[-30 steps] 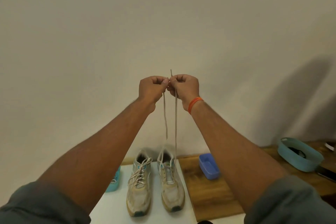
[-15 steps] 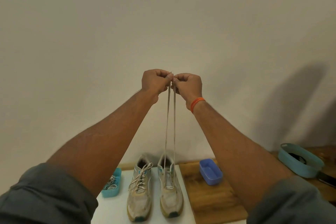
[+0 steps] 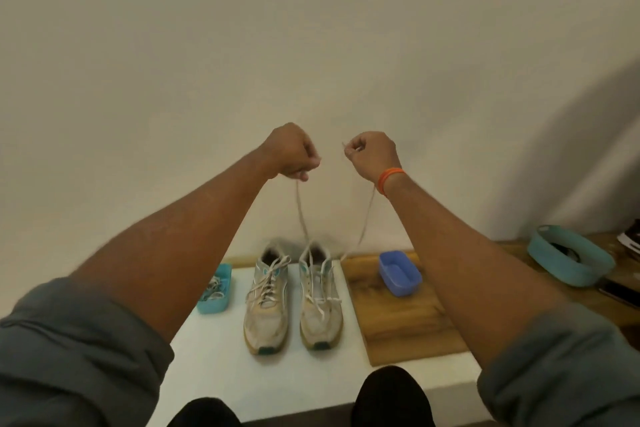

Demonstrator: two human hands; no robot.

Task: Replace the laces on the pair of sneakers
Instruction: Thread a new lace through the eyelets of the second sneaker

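Observation:
Two worn white sneakers stand side by side on a white board [image 3: 221,367], toes toward me. The left sneaker [image 3: 266,302] is laced and loosely tied. The right sneaker [image 3: 320,302] has a white lace [image 3: 300,208] whose two ends rise high above it. My left hand [image 3: 291,151] pinches one lace end. My right hand [image 3: 372,152], with an orange band at the wrist, pinches the other end. Both hands are held up in front of the wall, a little apart.
A small teal tray [image 3: 216,303] with laces in it sits left of the sneakers. A blue tub [image 3: 400,276] rests on a wooden board [image 3: 401,326] to the right. A larger teal basket [image 3: 571,260] stands far right. My knees [image 3: 391,395] show at the bottom edge.
My hands were touching with the lace ends together; they have moved apart and slightly lower, spreading the two strands. The camera has tilted down, showing more of the table.

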